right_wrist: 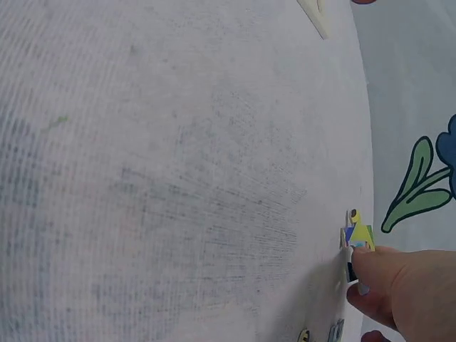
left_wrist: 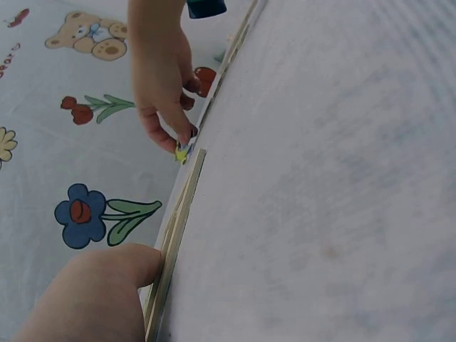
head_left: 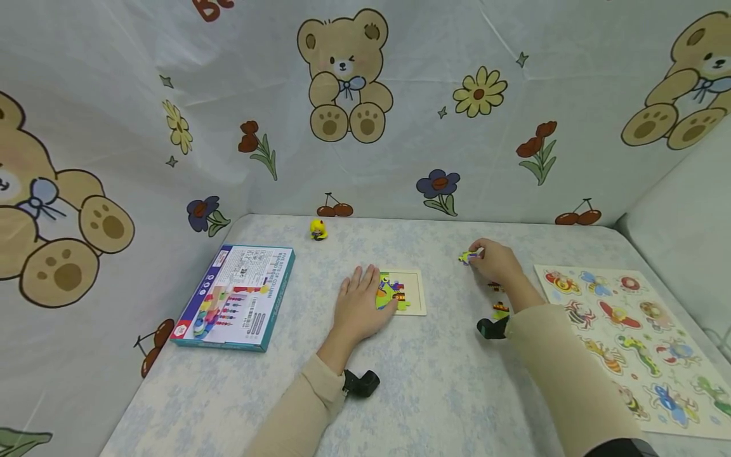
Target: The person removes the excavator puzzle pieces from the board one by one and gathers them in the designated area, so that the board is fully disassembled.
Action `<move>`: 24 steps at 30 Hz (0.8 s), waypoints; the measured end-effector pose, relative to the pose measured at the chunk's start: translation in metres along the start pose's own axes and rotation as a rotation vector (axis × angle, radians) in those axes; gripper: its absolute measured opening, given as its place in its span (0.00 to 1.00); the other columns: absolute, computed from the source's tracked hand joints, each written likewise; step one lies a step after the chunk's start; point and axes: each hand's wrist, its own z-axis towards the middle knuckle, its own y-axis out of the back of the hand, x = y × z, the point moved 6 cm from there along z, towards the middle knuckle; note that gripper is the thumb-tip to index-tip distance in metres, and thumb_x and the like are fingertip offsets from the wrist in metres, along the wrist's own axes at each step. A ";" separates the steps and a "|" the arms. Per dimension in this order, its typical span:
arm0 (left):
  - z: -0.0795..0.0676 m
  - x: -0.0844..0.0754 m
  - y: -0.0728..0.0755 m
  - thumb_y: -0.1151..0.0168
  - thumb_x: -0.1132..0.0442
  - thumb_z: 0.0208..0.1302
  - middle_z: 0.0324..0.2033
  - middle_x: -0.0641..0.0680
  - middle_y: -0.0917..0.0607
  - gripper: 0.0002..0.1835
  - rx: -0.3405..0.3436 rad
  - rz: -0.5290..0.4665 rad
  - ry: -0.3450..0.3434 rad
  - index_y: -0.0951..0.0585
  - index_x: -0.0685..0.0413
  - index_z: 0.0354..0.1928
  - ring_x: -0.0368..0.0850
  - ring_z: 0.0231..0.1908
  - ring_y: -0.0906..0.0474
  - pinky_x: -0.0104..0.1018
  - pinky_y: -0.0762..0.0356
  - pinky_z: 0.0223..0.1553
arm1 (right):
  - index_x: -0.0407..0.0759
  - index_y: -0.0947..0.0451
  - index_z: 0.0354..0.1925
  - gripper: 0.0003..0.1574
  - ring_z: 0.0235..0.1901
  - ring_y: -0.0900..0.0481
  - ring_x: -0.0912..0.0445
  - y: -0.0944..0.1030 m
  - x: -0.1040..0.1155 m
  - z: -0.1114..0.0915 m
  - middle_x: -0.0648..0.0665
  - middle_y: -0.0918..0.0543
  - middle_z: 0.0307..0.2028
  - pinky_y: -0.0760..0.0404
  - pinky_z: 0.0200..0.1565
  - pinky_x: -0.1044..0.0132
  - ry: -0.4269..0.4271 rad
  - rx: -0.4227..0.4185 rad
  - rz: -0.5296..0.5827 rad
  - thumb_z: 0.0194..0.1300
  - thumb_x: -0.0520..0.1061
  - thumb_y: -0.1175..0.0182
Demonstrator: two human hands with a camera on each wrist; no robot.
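My left hand (head_left: 361, 306) lies flat with fingers straight over the left part of a small wooden puzzle board (head_left: 423, 293). Green, yellow and red pieces (head_left: 391, 293) show in the board's frame beside the thumb. In the left wrist view the thumb touches the edge of the board (left_wrist: 187, 214). Farther right, my right hand (head_left: 498, 261) pinches a yellow and purple puzzle piece (head_left: 467, 257) between thumb and fingertips. The right wrist view shows this piece (right_wrist: 362, 234) sticking out past the thumb, close to the table surface.
Near the right wrist lie loose puzzle pieces (head_left: 500, 310). A sheet of insect pictures (head_left: 639, 343) covers the table's right side. On the left lies a boxed toy (head_left: 234, 298), and a small yellow figure (head_left: 318, 230) stands at the back by the bear-print curtain (head_left: 400, 171).
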 end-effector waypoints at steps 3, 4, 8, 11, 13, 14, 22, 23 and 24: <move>0.000 0.000 -0.001 0.57 0.29 0.65 0.79 0.46 0.51 0.47 0.001 0.001 0.001 0.51 0.45 0.80 0.49 0.80 0.63 0.52 0.61 0.78 | 0.42 0.24 0.56 0.17 0.47 0.26 0.39 0.000 0.003 0.000 0.34 0.21 0.48 0.24 0.39 0.50 -0.005 -0.028 -0.052 0.72 0.45 0.44; 0.000 0.000 -0.001 0.57 0.29 0.65 0.79 0.46 0.51 0.47 0.000 0.002 0.001 0.51 0.45 0.79 0.49 0.80 0.63 0.52 0.61 0.78 | 0.42 0.23 0.54 0.16 0.48 0.26 0.38 0.000 0.003 0.001 0.35 0.21 0.47 0.24 0.39 0.49 -0.005 -0.036 -0.069 0.72 0.45 0.43; 0.000 0.000 -0.001 0.57 0.29 0.65 0.79 0.47 0.50 0.47 -0.005 0.007 -0.002 0.50 0.45 0.79 0.49 0.80 0.62 0.52 0.60 0.78 | 0.43 0.22 0.52 0.14 0.49 0.26 0.37 -0.001 0.003 0.002 0.35 0.20 0.47 0.24 0.38 0.48 -0.013 -0.045 -0.105 0.71 0.44 0.42; 0.000 -0.001 0.000 0.57 0.29 0.65 0.79 0.47 0.50 0.47 -0.007 0.003 -0.003 0.49 0.45 0.79 0.49 0.80 0.62 0.52 0.60 0.78 | 0.43 0.23 0.54 0.15 0.50 0.25 0.37 -0.002 0.003 0.002 0.36 0.19 0.48 0.24 0.38 0.48 -0.020 -0.045 -0.104 0.72 0.45 0.44; -0.001 -0.001 0.001 0.56 0.29 0.65 0.79 0.47 0.50 0.47 -0.006 -0.003 -0.003 0.49 0.45 0.79 0.49 0.80 0.62 0.52 0.60 0.78 | 0.43 0.24 0.56 0.17 0.50 0.25 0.38 -0.001 0.005 0.001 0.36 0.20 0.49 0.23 0.38 0.48 -0.016 -0.051 -0.089 0.72 0.46 0.45; -0.001 -0.001 0.001 0.56 0.29 0.65 0.79 0.47 0.50 0.47 -0.006 -0.005 -0.002 0.49 0.45 0.79 0.49 0.80 0.62 0.52 0.60 0.78 | 0.43 0.25 0.57 0.18 0.49 0.24 0.38 0.000 0.007 0.000 0.35 0.20 0.50 0.23 0.39 0.48 -0.007 -0.055 -0.076 0.72 0.46 0.45; -0.001 -0.001 0.002 0.56 0.29 0.65 0.79 0.47 0.49 0.46 -0.016 -0.006 -0.006 0.49 0.44 0.79 0.49 0.80 0.61 0.52 0.60 0.78 | 0.43 0.24 0.59 0.20 0.46 0.23 0.43 -0.008 0.051 -0.013 0.37 0.19 0.49 0.22 0.44 0.50 0.133 -0.048 0.029 0.72 0.47 0.43; 0.000 -0.001 0.002 0.56 0.29 0.65 0.79 0.47 0.49 0.46 -0.016 -0.006 -0.005 0.49 0.44 0.79 0.49 0.80 0.61 0.52 0.60 0.78 | 0.44 0.24 0.59 0.21 0.46 0.23 0.44 -0.011 0.058 -0.015 0.38 0.19 0.48 0.22 0.44 0.51 0.149 -0.040 0.036 0.71 0.48 0.42; 0.000 -0.001 0.002 0.56 0.29 0.65 0.79 0.47 0.49 0.47 -0.016 -0.006 -0.004 0.49 0.44 0.79 0.49 0.80 0.61 0.52 0.60 0.78 | 0.44 0.23 0.59 0.21 0.45 0.23 0.45 -0.015 0.065 -0.017 0.39 0.19 0.48 0.23 0.43 0.52 0.167 -0.030 0.046 0.71 0.47 0.42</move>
